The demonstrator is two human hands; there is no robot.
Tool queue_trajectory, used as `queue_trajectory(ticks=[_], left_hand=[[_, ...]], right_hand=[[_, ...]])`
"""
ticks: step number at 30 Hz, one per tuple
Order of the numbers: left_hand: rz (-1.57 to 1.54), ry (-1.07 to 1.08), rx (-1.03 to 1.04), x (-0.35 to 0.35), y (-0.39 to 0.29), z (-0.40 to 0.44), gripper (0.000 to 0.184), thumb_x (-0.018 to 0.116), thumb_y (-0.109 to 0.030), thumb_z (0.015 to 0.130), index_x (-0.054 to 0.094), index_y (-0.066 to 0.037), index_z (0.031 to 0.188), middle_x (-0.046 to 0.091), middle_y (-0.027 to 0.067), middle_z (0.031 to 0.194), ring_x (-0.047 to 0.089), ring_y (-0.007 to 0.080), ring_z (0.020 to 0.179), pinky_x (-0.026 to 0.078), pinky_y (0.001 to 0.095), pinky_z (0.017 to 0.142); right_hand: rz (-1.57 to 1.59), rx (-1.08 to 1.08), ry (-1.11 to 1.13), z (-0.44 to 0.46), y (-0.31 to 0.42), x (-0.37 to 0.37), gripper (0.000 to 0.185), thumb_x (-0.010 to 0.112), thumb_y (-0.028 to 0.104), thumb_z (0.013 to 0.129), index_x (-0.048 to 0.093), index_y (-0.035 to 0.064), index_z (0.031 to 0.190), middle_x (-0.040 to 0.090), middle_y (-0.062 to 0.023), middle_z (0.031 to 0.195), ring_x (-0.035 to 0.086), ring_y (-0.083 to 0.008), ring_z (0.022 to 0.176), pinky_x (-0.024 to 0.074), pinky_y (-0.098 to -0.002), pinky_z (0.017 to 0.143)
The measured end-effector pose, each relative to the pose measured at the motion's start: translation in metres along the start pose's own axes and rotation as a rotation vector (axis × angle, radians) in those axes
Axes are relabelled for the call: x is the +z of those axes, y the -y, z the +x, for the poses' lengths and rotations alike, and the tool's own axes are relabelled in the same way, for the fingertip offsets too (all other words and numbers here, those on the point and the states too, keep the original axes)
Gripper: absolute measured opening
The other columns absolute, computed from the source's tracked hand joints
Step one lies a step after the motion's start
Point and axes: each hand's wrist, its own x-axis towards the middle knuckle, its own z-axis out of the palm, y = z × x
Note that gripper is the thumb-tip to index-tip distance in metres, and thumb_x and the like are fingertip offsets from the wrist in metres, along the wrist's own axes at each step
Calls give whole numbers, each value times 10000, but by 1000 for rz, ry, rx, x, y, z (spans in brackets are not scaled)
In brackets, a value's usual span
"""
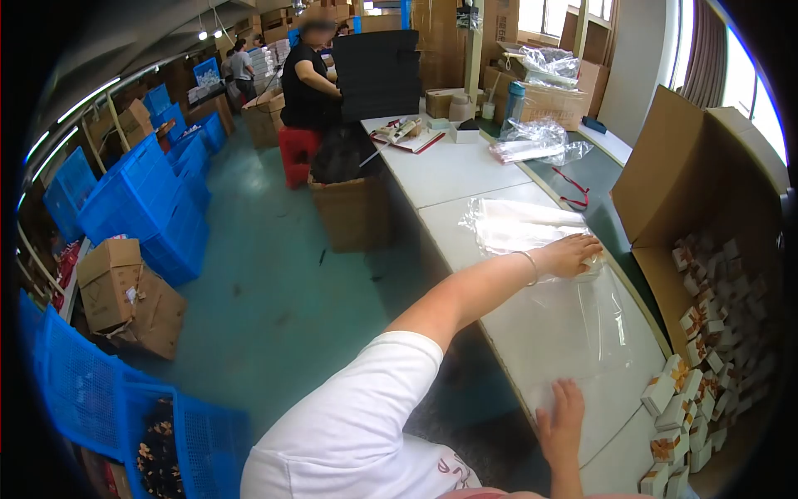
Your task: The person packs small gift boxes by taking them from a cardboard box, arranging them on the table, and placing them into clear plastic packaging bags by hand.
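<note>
My left hand [569,254] lies on the white table over the clear plastic, its fingers stretched out and touching the film. Beyond it is a shiny stack of clear plastic bags [519,223]. A flat clear plastic bag [573,320] spreads on the tabletop on the near side of that hand. My right hand [564,420] is at the table's near edge, fingers apart and nothing held. Many small white boxes with orange-gold bow patterns [662,392] lie heaped to the right of my right hand.
A large open cardboard carton [665,179] stands on the right, small boxes spilling from it. Red straps [573,191] and a wrapped plastic bundle [532,143] lie farther along. A co-worker [306,83] sits on a red stool [298,154]. Blue crates [154,200] line the left.
</note>
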Motion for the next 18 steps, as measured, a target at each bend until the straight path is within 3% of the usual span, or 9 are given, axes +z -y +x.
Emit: queue_trajectory(ticks=[4, 6, 7, 9, 10, 12, 14, 17, 18], left_hand=[[97, 6, 34, -14, -7, 1, 551, 557, -222, 932, 405, -25, 1423, 334, 191, 1522, 283, 331, 1427, 225, 417, 1183], [64, -222, 131, -25, -12, 5, 360, 586, -195, 923, 576, -31, 1243, 442, 190, 1433, 394, 343, 1346, 321, 438, 1118], [62, -217, 131, -33, -20, 7, 360, 586, -195, 923, 576, -31, 1243, 442, 190, 1433, 394, 343, 1346, 321, 438, 1118], [-124, -397, 179, -72, -59, 1, 154, 621, -165, 911, 659, -30, 973, 571, 176, 1262, 518, 340, 1194, 411, 441, 1015], [-145, -521, 239, -90, -86, -5, 149, 651, -161, 901, 644, -28, 834, 652, 142, 1065, 583, 326, 1043, 451, 419, 917], [-220, -462, 278, -134, -141, -34, 167, 657, -175, 904, 628, -26, 833, 672, 102, 973, 608, 297, 946, 453, 380, 877], [-231, -501, 480, -165, -181, -63, 181, 644, -176, 920, 603, -42, 807, 668, 68, 912, 619, 263, 875, 456, 359, 824], [-209, -701, 765, -185, -230, -92, 145, 627, -196, 927, 566, -94, 842, 635, 34, 891, 615, 222, 815, 459, 379, 796], [-191, -751, 820, -187, -242, -101, 135, 620, -217, 921, 549, -114, 870, 601, 24, 863, 601, 211, 813, 457, 386, 801]], right_hand=[[-3, 9, 16, -2, 0, -1, 483, 598, 248, 904, 512, 16, 1319, 472, -200, 1389, 387, -413, 1331, 287, -499, 1115], [5, 11, -17, -3, 1, 1, 452, 600, 230, 900, 532, 15, 1292, 493, -198, 1363, 402, -410, 1318, 301, -492, 1105], [14, 16, -49, -4, 0, 2, 422, 603, 213, 896, 552, 13, 1264, 513, -196, 1337, 417, -407, 1305, 316, -484, 1094], [13, 6, -95, -5, -1, 2, 373, 624, 188, 880, 584, 5, 1204, 554, -179, 1271, 452, -393, 1268, 337, -477, 1067], [9, -9, -142, -5, -1, 3, 325, 645, 163, 865, 617, -3, 1143, 595, -163, 1206, 487, -379, 1230, 358, -471, 1040], [6, -14, -180, -8, -7, 1, 281, 628, 157, 876, 629, 1, 1109, 617, -152, 1155, 517, -363, 1187, 376, -453, 1010], [2, -18, -213, -10, -8, -1, 240, 612, 150, 886, 641, 6, 1076, 640, -141, 1104, 546, -346, 1143, 395, -436, 979], [90, 79, -181, -12, -5, -3, 199, 542, 118, 935, 679, 1, 1019, 620, -203, 1149, 529, -374, 1169, 387, -456, 1014], [69, 49, -205, -12, -5, -2, 233, 540, 138, 948, 672, -2, 1080, 618, -207, 1175, 530, -363, 1177, 377, -455, 1029]])
